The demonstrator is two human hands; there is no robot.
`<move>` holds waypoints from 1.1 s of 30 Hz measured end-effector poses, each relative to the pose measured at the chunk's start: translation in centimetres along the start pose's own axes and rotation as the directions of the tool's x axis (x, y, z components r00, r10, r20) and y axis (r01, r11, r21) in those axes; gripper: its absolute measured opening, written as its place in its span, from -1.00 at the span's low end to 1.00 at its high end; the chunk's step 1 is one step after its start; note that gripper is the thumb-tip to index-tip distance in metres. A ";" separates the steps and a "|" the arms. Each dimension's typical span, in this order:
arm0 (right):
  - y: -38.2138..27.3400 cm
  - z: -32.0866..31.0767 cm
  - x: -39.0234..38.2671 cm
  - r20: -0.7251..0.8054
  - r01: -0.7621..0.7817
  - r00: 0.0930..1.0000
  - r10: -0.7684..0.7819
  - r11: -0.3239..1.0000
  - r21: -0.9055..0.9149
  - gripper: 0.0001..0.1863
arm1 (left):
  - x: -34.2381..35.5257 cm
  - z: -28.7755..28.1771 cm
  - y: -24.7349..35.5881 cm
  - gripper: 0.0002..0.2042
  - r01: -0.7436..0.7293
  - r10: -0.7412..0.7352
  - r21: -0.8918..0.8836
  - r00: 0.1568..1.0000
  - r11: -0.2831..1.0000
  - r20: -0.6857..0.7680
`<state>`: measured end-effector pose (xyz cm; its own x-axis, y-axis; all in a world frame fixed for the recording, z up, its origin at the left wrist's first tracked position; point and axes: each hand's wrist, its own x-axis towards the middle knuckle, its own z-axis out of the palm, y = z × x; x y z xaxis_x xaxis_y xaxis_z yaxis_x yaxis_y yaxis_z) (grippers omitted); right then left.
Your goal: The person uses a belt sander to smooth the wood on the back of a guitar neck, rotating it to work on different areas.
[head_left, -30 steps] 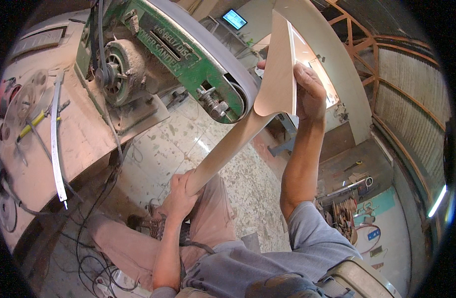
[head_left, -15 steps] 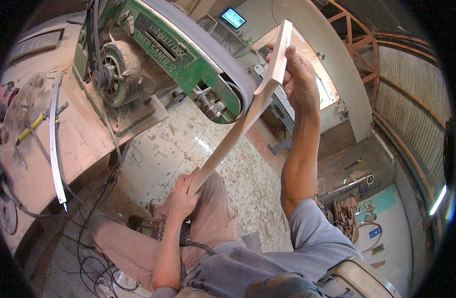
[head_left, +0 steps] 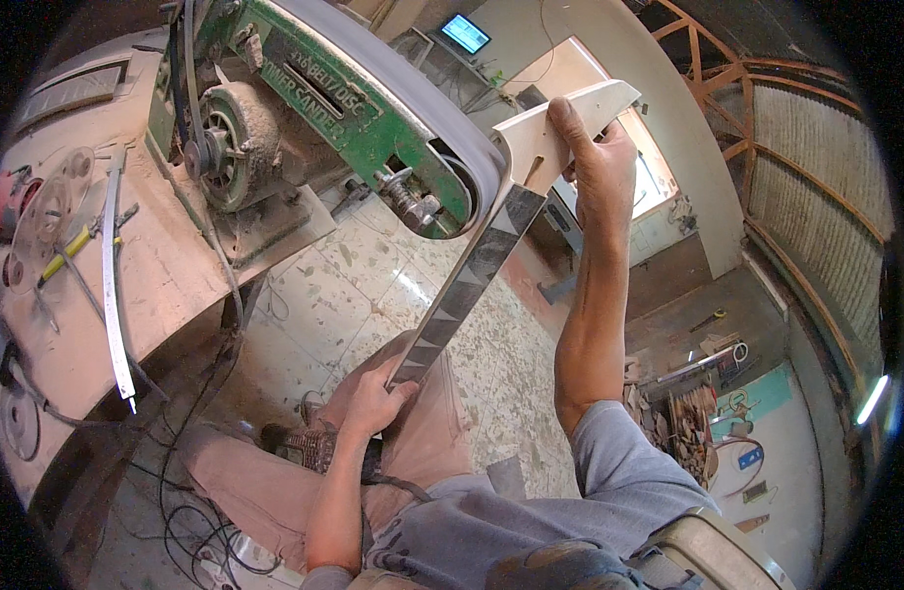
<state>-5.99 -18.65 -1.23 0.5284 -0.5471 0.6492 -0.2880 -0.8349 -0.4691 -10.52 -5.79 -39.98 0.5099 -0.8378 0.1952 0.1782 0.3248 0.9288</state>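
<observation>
Long wooden neck blank (head_left: 491, 246), dark inlaid face up, spans from lap to the grey sanding belt (head_left: 442, 138). Left hand (head_left: 373, 398) wraps the lower end; right hand (head_left: 595, 162) grips the pale headstock end. Judgement: keep both grips firm, press lightly, fingers clear of the belt.

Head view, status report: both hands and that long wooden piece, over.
Left hand grips the lower end. Right hand grips the pale top end. Long wooden piece is raised, beside the sander belt; contact unclear.
</observation>
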 end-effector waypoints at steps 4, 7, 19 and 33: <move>0.1 -0.6 -0.9 -0.020 0.058 0.998 -0.058 0.998 0.007 -0.28 | 0.1 -0.5 -0.7 -0.47 0.031 -0.027 -0.041 0.994 0.999 0.106; 2.1 -2.3 -1.4 -0.031 0.019 0.999 -0.019 1.000 -0.008 -0.30 | 0.0 -0.8 -0.3 -0.45 0.086 -0.072 -0.067 0.978 0.994 0.195; 15.6 -9.4 -8.9 0.168 -0.299 0.953 0.252 0.696 0.653 -0.37 | 2.7 13.8 13.5 -0.15 -0.471 0.357 0.642 0.881 0.605 0.310; 23.4 -27.5 -6.8 0.901 -0.601 0.285 0.326 0.793 -0.098 -0.31 | 13.8 14.6 25.0 -0.12 -0.545 0.533 0.838 0.704 -0.019 0.469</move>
<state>-38.33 -36.12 -0.14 0.7763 -0.3734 -0.5079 -0.6239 -0.3397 -0.7038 -11.33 -15.62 -9.44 0.0588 -0.6224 0.7805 -0.9868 0.0822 0.1398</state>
